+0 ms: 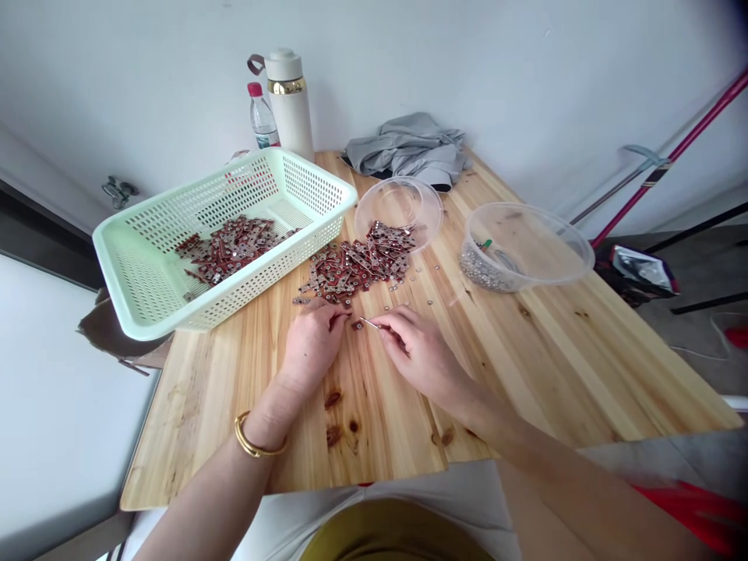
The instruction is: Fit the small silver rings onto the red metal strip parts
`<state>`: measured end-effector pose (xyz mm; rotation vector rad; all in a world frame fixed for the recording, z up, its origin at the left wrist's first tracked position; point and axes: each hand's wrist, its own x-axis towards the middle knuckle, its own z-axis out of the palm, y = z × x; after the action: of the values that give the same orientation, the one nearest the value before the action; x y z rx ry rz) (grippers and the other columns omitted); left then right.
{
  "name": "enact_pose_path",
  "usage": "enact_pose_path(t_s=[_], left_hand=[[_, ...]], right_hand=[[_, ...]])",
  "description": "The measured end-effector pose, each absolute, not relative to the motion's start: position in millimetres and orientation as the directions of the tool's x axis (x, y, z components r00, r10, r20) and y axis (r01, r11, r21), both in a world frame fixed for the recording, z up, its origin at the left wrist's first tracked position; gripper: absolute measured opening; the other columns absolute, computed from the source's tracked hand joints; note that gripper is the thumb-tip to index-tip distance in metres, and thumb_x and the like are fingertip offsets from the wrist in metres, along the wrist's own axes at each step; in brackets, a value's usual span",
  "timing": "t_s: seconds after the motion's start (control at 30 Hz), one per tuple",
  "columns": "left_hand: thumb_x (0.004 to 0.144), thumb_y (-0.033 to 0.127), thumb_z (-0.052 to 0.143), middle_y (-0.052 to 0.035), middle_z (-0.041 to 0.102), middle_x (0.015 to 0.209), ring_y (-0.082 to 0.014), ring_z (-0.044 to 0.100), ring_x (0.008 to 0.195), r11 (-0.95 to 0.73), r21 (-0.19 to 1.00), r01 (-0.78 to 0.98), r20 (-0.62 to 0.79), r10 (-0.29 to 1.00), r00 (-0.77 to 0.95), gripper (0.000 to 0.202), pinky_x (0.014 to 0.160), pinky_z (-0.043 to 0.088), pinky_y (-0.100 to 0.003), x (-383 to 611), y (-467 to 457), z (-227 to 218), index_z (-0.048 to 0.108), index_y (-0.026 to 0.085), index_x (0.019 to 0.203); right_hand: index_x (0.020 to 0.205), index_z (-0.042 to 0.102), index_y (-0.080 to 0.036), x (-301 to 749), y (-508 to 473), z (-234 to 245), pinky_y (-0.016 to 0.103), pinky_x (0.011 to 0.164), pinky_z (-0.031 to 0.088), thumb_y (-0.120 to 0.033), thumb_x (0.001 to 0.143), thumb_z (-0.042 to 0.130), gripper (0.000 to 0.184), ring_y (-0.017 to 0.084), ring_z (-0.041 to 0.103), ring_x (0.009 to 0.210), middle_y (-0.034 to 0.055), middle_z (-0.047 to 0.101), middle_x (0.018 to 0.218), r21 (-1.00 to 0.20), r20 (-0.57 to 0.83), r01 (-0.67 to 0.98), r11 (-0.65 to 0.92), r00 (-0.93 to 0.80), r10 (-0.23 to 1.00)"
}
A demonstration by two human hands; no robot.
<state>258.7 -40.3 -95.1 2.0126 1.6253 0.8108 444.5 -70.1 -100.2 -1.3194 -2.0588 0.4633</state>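
Observation:
My left hand (315, 335) rests on the wooden table (234, 452), thumb and fingers pinched on a small brown strip (349, 315) that is mostly hidden. Across from it, my right hand (412, 343) is closed around a thin pointed metal tool (368, 322), its tip close to the left fingertips. A small piece with a metal ring (358, 326) lies just under the tool. Beyond both hands spreads a pile of reddish-brown strips with metal rings (356, 265). Several small loose rings (429, 302) are scattered to its right.
A pale green basket (227, 300) with more strips stands at the left. A round clear tub (526, 273) with small metal pieces is at the right. A clear lid or shallow tub (432, 222), grey cloth (409, 144), white flask (292, 113) and plastic bottle (262, 121) are behind.

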Motion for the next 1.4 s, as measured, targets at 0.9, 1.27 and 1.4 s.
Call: enact_pose_path(t_s=[0.9,1.27,1.4], left_hand=[[0.081,0.008,0.061,-0.0050,0.073,0.083,-0.0183,0.065,0.079,-0.266,0.618,0.740,0.273,0.955,0.115,0.016,0.076,0.051,-0.030,256.0,-31.4,-97.1,0.074,0.016,0.083],[0.080,0.005,0.060,-0.0048,0.072,0.080,-0.0176,0.064,0.076,-0.282,0.624,0.729,0.284,0.951,0.124,0.015,0.074,0.049,-0.029,256.3,-32.3,-97.2,0.071,0.015,0.079],[0.080,0.006,0.059,-0.0034,0.071,0.080,-0.0168,0.064,0.076,-0.283,0.610,0.740,0.288,0.949,0.125,0.015,0.074,0.049,-0.029,257.6,-33.0,-99.6,0.070,0.017,0.079]], right_hand=[[0.103,0.064,-0.018,423.7,-52.4,-99.2,0.032,0.075,0.047,-0.011,0.092,0.045,0.024,0.020,0.062,0.086,0.0080,0.063,0.098,-0.448,0.220,0.808,0.383,-0.315,0.923],[0.099,0.066,-0.020,427.2,-50.6,-95.7,0.027,0.065,0.043,-0.010,0.091,0.047,0.024,0.016,0.059,0.076,0.0046,0.061,0.094,-0.423,0.182,0.798,0.430,-0.390,0.903],[0.101,0.066,-0.020,425.0,-51.3,-95.3,0.028,0.064,0.043,-0.010,0.092,0.046,0.024,0.016,0.059,0.075,0.0061,0.062,0.097,-0.377,0.168,0.814,0.443,-0.410,0.896]])
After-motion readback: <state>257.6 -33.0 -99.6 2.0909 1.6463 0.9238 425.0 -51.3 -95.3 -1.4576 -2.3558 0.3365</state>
